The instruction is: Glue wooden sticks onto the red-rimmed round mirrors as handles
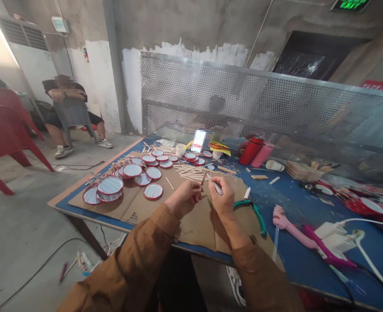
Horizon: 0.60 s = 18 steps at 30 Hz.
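Above the cardboard sheet [191, 225], my left hand [188, 194] pinches a thin reddish-brown stick [203, 179] that points upward. My right hand [224, 197] is closed around a white marker pen [216, 187], its tip close to the stick. Beyond both hands lies a loose pile of pale wooden sticks [191, 173]. Round white discs with red rims [153, 191] are spread to the left, some stacked, and a single stick [169, 183] lies near them. Right of my right hand are a white pen or cap [247, 193] and teal-handled pliers [259, 219].
A pink glue gun [292, 229] and a purple power strip [337, 258] with white plugs and cables are at the right. Red and pink bottles [251, 150] stand before a perforated metal screen [263, 99]. A lit phone [198, 141] leans at the back. A person sits at far left.
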{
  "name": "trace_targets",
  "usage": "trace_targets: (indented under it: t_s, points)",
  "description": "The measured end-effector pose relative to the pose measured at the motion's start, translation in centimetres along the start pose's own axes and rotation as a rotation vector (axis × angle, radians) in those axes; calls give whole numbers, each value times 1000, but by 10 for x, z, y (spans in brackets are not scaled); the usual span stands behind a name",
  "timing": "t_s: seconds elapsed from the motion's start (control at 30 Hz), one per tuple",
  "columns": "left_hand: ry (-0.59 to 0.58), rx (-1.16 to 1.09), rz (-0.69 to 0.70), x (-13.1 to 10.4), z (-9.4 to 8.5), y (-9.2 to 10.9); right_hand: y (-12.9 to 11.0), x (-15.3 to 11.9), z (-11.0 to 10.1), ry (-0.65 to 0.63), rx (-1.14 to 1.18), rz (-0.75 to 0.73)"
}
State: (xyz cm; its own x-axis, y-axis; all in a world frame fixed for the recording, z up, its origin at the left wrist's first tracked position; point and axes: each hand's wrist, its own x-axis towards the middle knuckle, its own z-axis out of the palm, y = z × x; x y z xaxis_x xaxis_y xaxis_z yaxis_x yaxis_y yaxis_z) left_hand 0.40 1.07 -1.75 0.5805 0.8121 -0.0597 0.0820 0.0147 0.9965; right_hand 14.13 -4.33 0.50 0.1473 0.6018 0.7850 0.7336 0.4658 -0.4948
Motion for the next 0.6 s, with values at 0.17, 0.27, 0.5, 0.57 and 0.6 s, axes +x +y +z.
trace_targets:
  t_s: [0.17,0.27,0.5,0.57,0.6]
  points:
    - [9,-2,20,2,0,-3,0,0,1,-13,3,1]
    - [9,1,8,1,0,-1,1,0,1,-14,6,13]
    - [26,8,19,-3,2,3,1,-1,-1,-12,4,21]
    - [19,11,22,-3,1,2,0,-1,-1,-27,-3,18]
    - [14,12,22,-3,1,2,0,-1,-1,-31,-5,18]
